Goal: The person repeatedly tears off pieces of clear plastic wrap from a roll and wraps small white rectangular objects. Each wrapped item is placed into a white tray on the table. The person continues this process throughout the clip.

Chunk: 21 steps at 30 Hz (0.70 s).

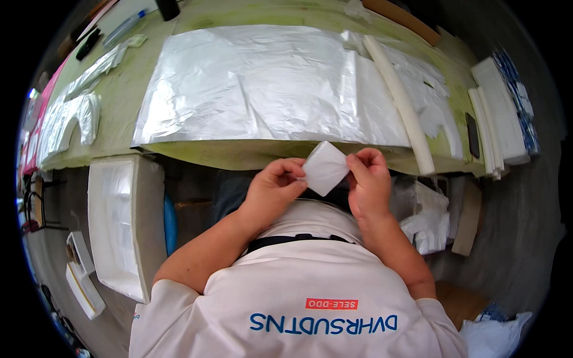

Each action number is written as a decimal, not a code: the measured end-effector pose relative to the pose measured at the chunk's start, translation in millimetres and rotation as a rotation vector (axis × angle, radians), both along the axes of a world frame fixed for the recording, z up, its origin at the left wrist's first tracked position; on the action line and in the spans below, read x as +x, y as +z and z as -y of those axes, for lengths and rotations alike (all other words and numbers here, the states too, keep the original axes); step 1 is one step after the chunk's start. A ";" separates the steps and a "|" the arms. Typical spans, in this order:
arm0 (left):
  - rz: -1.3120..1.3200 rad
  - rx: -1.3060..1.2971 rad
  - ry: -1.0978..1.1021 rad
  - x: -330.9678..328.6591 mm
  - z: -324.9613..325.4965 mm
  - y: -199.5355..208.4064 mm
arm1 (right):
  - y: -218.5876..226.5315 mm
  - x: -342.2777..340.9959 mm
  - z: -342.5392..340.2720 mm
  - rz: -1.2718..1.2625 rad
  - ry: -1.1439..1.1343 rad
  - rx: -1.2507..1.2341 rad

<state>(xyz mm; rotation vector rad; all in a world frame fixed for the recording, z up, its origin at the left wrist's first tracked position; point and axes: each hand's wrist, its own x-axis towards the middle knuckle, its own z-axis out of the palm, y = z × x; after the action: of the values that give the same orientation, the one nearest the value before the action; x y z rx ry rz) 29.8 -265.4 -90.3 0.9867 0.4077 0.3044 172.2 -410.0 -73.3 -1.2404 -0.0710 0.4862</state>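
Note:
A small white square, thin and folded-looking, is held up in front of my waist, just off the table's near edge. My left hand pinches its left corner between thumb and fingers. At the opposite corner, my right hand grips it the same way. What the square is made of cannot be told for sure; it looks like soft plastic film or paper. Beyond it, a wide stack of clear, shiny plastic sheets lies flat on the table. A long cream-coloured roll or strip rests across the sheets' right side.
The table has a greenish-yellow cover. More plastic bags lie at its left, near a clear bottle. A dark phone-like slab and white stacked packs are at the right. A white foam box stands below left.

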 end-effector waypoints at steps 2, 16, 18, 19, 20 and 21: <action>-0.031 0.001 -0.051 0.1 0.6 3.6 | 1.4 -0.7 -3.3 0.081 0.003 -0.053; -0.004 0.184 0.202 -79.2 -64.8 33.9 | -15.6 -10.4 -6.2 -0.006 0.247 -0.003; -0.006 0.313 0.537 -112.9 -107.8 49.9 | -17.5 -15.2 -8.4 -0.030 0.296 -0.025; -0.119 0.342 0.641 -138.3 -138.4 52.7 | -18.8 -16.6 -9.7 -0.042 0.317 -0.034; -0.130 0.292 0.820 -157.0 -165.5 52.1 | -21.5 -17.9 -11.6 -0.041 0.324 -0.040; -0.153 0.356 0.944 -185.3 -198.8 46.5 | -22.1 -18.0 -13.4 -0.046 0.337 -0.042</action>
<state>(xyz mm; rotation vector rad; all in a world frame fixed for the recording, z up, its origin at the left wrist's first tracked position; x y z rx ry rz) -155.5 -66.6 -43.8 1.1135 0.9768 1.1879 154.2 -396.6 -95.3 -1.2636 -0.2346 0.8110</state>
